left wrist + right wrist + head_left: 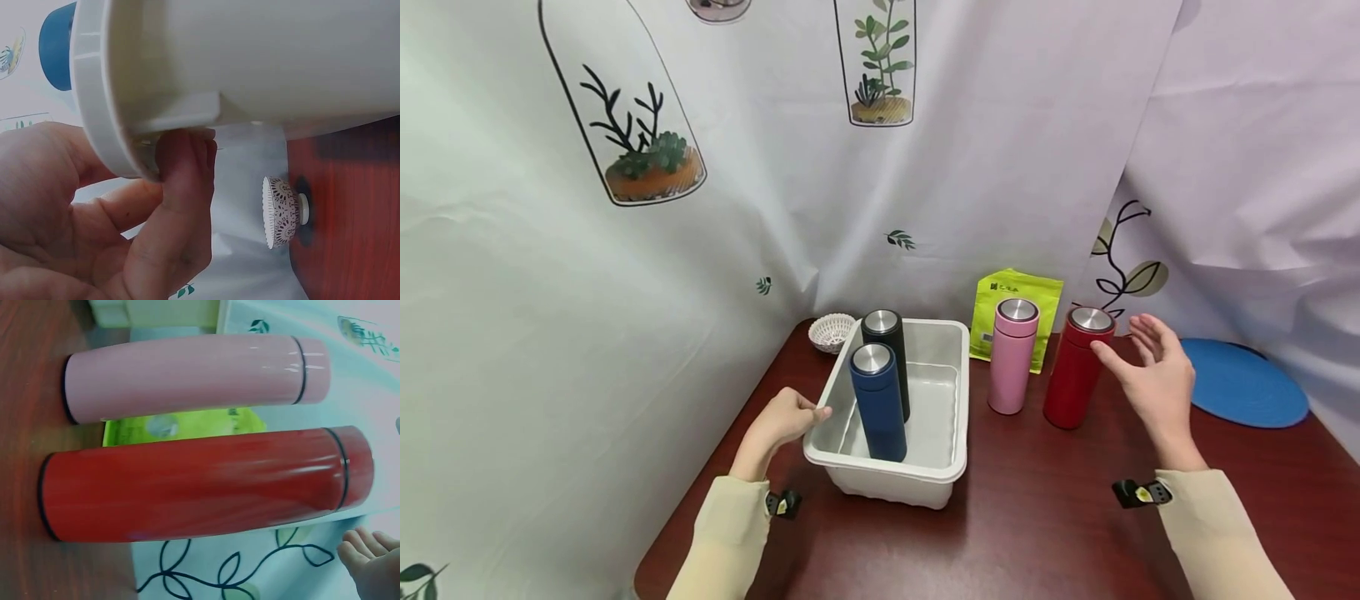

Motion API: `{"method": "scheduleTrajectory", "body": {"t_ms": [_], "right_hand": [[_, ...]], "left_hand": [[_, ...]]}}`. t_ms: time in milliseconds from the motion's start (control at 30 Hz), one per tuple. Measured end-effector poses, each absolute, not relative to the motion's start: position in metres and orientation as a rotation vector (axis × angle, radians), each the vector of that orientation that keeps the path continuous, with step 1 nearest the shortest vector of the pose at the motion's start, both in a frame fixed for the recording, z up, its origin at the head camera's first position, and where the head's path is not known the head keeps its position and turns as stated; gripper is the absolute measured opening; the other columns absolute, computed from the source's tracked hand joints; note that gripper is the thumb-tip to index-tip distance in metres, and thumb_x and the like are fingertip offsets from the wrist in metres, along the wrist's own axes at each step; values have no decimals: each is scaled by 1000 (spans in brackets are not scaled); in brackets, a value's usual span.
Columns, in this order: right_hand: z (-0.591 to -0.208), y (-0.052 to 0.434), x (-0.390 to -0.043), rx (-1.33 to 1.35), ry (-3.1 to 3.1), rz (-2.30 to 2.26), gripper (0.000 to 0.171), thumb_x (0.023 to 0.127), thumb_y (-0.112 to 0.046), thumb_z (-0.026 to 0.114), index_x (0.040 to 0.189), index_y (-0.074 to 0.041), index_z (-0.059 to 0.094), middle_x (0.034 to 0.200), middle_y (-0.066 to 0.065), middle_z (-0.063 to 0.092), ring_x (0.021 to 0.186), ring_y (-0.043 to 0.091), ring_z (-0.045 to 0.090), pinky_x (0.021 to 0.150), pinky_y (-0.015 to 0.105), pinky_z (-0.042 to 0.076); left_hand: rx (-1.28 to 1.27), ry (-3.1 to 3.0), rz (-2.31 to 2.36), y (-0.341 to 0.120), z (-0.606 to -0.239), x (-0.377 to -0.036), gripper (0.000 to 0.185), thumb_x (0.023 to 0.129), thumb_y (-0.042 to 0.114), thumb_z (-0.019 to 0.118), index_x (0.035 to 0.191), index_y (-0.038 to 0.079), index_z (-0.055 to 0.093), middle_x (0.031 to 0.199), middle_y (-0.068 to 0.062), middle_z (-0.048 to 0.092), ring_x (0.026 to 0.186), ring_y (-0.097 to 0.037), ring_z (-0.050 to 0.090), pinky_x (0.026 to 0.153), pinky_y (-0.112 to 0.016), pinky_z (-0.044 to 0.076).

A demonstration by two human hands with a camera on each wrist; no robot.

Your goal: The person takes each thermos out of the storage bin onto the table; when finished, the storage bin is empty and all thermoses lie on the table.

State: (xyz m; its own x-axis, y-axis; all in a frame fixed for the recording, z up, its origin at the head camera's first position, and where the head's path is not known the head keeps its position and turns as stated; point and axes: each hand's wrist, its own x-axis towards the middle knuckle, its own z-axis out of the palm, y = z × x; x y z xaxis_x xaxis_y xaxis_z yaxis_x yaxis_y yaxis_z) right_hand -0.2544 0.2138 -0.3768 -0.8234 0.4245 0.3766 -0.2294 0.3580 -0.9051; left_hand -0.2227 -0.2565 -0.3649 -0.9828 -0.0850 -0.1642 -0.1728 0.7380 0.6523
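At the left rim of a white plastic tub [895, 489], my left hand [785, 418] pinches the edge. The left wrist view shows fingers [181, 169] curled under that rim. Inside the tub stand a dark blue thermos [880, 414] and, behind it, a black thermos [889, 331]. My right hand [1161, 379] is held beside the upper part of a red thermos [1072, 379], thumb and fingers spread. In the right wrist view a gap shows between hand and red thermos. A pink thermos [1011, 371] stands upright just left of the red one.
A bright green pouch [1041, 296] leans behind the pink thermos. Behind the tub's back left corner sits a small patterned white bowl [830, 335]. A round blue mat [1247, 387] lies at the right. White printed cloth [1000, 192] hangs around the dark red table [1022, 517].
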Motion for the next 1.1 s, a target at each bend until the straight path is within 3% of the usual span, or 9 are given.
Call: {"method": "scheduleTrajectory", "body": {"t_ms": [267,533,867,1100], "right_hand": [[-369,207,-248,-83,-1925,1443,72,77,-10,83,141,-18,51,138,6,57,124,10,54,100,13,40],[-364,182,-244,67,-1869,1444,69,74,-4,84,136,-16,57,131,6,62,118,9,58,97,14,42],[-369,152,-244,183,-1827,1553,66,72,5,82,133,-2,57,128,15,62,113,8,61,95,15,46],[-375,128,-241,235,-1830,1649,64,71,6,82,130,0,59,126,20,63,108,5,64,93,17,47]], "left_hand": [[-186,2825,1061,-256,-364,-223,30,88,23,71,91,-6,76,83,-13,72,77,-19,60,66,-31,49],[-184,2842,1049,-257,-366,-223,30,88,24,71,91,-6,76,81,-12,71,78,-19,59,66,-31,49],[-179,2849,1044,-256,-366,-224,29,88,24,71,91,-5,77,81,-12,71,76,-18,59,65,-31,48],[-193,2840,1058,-258,-367,-224,30,88,24,71,91,-5,76,87,-14,73,78,-18,59,66,-30,49]]}}
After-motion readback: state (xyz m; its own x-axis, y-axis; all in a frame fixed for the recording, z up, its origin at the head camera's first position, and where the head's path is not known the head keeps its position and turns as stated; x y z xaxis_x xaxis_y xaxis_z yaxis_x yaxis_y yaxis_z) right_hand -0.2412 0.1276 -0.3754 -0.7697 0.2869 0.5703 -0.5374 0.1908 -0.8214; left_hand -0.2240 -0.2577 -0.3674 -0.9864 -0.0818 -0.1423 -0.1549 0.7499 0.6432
